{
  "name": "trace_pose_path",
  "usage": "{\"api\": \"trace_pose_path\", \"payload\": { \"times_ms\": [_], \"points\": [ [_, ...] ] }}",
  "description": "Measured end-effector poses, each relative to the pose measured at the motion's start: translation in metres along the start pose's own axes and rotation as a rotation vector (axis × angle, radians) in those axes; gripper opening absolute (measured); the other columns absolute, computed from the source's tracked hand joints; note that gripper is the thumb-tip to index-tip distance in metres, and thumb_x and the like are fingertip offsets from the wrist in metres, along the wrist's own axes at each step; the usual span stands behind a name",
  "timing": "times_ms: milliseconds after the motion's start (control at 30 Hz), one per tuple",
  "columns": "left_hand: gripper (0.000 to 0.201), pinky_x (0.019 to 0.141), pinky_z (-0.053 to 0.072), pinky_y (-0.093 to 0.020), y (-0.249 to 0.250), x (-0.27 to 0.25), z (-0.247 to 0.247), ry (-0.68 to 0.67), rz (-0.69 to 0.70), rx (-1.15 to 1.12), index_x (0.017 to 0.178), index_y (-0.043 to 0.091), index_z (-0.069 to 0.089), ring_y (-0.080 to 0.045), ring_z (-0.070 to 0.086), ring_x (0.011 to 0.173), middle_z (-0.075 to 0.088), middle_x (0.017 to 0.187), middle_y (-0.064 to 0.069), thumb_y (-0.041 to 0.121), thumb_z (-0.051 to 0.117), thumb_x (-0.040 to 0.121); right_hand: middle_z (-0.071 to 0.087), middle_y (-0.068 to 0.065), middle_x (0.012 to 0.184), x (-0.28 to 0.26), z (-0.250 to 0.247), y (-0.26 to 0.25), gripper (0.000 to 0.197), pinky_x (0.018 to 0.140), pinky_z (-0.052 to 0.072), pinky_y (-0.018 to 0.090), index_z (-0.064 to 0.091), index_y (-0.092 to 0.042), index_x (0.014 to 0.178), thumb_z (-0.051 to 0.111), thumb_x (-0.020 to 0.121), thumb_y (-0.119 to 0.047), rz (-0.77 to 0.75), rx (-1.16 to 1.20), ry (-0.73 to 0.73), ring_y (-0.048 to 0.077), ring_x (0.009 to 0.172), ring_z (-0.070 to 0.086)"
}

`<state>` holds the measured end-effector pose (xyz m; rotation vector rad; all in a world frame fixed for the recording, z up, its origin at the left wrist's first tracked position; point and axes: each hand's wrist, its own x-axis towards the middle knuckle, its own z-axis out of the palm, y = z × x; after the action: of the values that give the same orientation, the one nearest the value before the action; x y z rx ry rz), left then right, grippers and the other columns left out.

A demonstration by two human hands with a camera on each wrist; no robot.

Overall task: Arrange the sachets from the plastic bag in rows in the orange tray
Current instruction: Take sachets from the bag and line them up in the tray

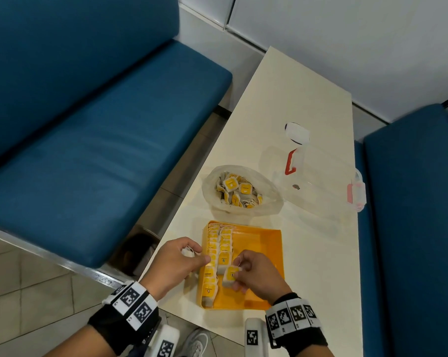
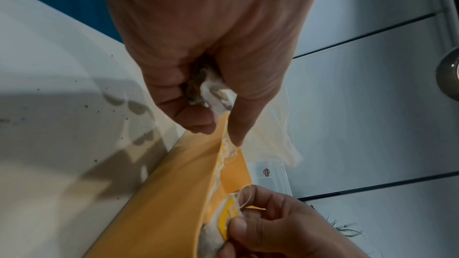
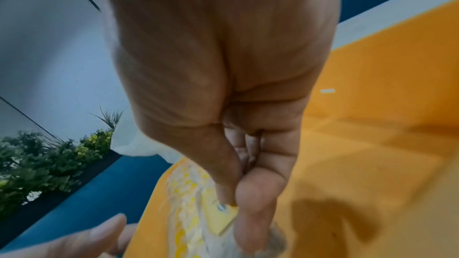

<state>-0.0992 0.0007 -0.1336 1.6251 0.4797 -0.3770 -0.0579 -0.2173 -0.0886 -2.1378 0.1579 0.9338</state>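
Note:
The orange tray (image 1: 264, 243) lies at the table's near edge, with two rows of yellow-tagged sachets (image 1: 219, 249) along its left side. My right hand (image 1: 239, 275) pinches one sachet (image 1: 229, 276) by its yellow tag, low over the near end of the second row; the right wrist view shows the tag (image 3: 224, 221) between thumb and fingers. My left hand (image 1: 192, 253) hovers at the tray's left rim, fingers curled round a bunch of sachets (image 2: 211, 91). The clear plastic bag (image 1: 269, 204) with several loose sachets (image 1: 237, 191) stands just beyond the tray.
A clear plastic box (image 1: 320, 184) with red clips lies at the table's right edge, behind the bag. Blue bench seats (image 1: 114, 150) flank the white table (image 1: 308, 253). The tray's right half (image 1: 259, 253) is bare orange floor.

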Motion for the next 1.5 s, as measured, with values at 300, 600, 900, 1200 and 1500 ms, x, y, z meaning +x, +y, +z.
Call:
{"api": "trace_pose_path", "payload": {
  "times_ms": [300, 600, 900, 1200, 1500],
  "points": [
    [0.025, 0.071, 0.060, -0.034, -0.005, 0.001, 0.003, -0.010, -0.006, 0.056, 0.089, 0.025, 0.074, -0.016, 0.070, 0.085, 0.073, 0.092, 0.001, 0.032, 0.091, 0.071, 0.065, 0.007, 0.066, 0.020, 0.018, 0.005, 0.011, 0.044, 0.049, 0.027, 0.057, -0.008, 0.089, 0.066, 0.088, -0.002, 0.092, -0.014, 0.095, 0.017, 0.051, 0.066],
    [0.025, 0.068, 0.059, -0.029, -0.001, 0.002, 0.003, -0.036, -0.005, 0.046, 0.092, 0.024, 0.075, -0.016, 0.071, 0.084, 0.075, 0.092, 0.001, 0.026, 0.091, 0.073, 0.067, 0.008, 0.072, 0.025, 0.025, 0.000, 0.009, 0.045, 0.052, 0.027, 0.057, -0.009, 0.089, 0.066, 0.089, -0.005, 0.115, 0.014, 0.171, 0.017, 0.053, 0.068],
    [0.027, 0.060, 0.057, -0.023, 0.007, 0.000, 0.002, -0.053, -0.044, 0.024, 0.095, 0.022, 0.074, -0.018, 0.072, 0.083, 0.074, 0.094, 0.000, 0.022, 0.091, 0.073, 0.068, 0.014, 0.079, 0.030, 0.031, -0.005, 0.014, 0.052, 0.059, 0.032, 0.056, -0.010, 0.083, 0.066, 0.087, -0.002, 0.099, 0.042, 0.248, 0.021, 0.054, 0.070],
    [0.017, 0.063, 0.059, -0.028, 0.018, -0.005, -0.005, -0.098, -0.085, -0.113, 0.097, 0.022, 0.075, -0.016, 0.072, 0.081, 0.075, 0.096, -0.003, 0.034, 0.078, 0.087, 0.066, 0.005, 0.080, 0.020, 0.028, -0.014, 0.010, 0.062, 0.060, 0.036, 0.059, -0.014, 0.088, 0.067, 0.084, -0.010, 0.059, 0.005, 0.308, 0.023, 0.068, 0.070],
    [0.061, 0.082, 0.056, -0.041, 0.043, -0.003, -0.011, -0.225, -0.280, -0.748, 0.124, -0.001, 0.066, -0.028, 0.069, 0.093, 0.071, 0.105, -0.020, 0.052, 0.044, 0.102, 0.061, -0.007, 0.093, -0.011, 0.029, -0.066, 0.028, 0.068, 0.048, 0.016, 0.063, -0.036, 0.093, 0.072, 0.084, -0.012, -0.444, -0.038, 0.185, 0.005, 0.073, 0.056]
  ]
}}
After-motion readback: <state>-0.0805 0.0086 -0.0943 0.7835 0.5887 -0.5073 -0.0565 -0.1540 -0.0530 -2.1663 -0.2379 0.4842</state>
